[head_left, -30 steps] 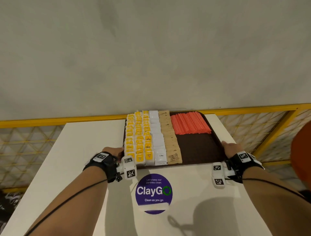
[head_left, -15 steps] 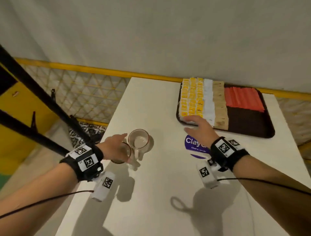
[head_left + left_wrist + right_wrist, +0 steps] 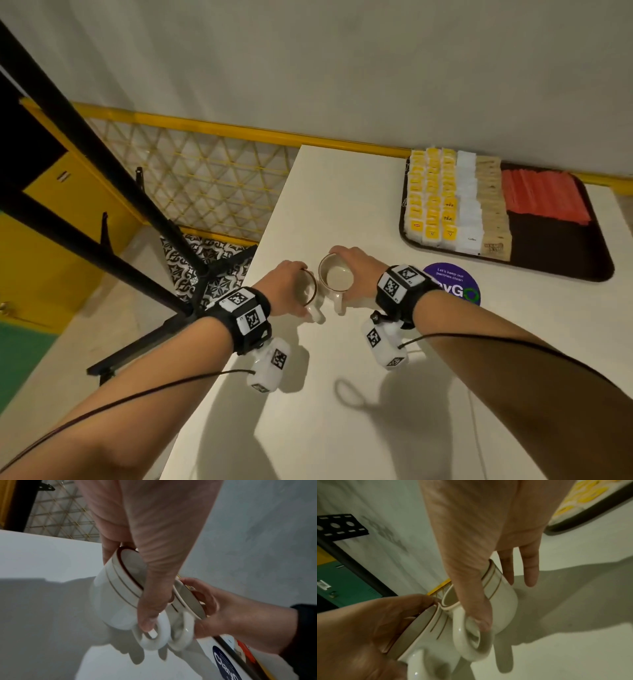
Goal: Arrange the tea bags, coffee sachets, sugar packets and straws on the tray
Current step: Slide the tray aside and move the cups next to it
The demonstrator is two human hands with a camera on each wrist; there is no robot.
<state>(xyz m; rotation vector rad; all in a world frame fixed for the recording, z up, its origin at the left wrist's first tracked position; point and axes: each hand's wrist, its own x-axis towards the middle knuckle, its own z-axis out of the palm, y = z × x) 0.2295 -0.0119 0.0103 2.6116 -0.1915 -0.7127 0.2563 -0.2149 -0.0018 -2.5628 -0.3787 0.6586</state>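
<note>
The tray (image 3: 597,270) lay at the far right of the surface (image 3: 342,411), sachets and straws (image 3: 544,197) in rows. Nearer, the left hand (image 3: 286,286) gripped one mug (image 3: 310,291); the right hand (image 3: 358,270) gripped another mug (image 3: 337,279).

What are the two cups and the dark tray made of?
The left mug and right mug look like glazed ceramic: white, glossy, with small light glints on the handles and thin brown rim lines. The tray seems to be dark brown plastic with a matte surface and rounded raised rim, though I cannot be sure.
</note>
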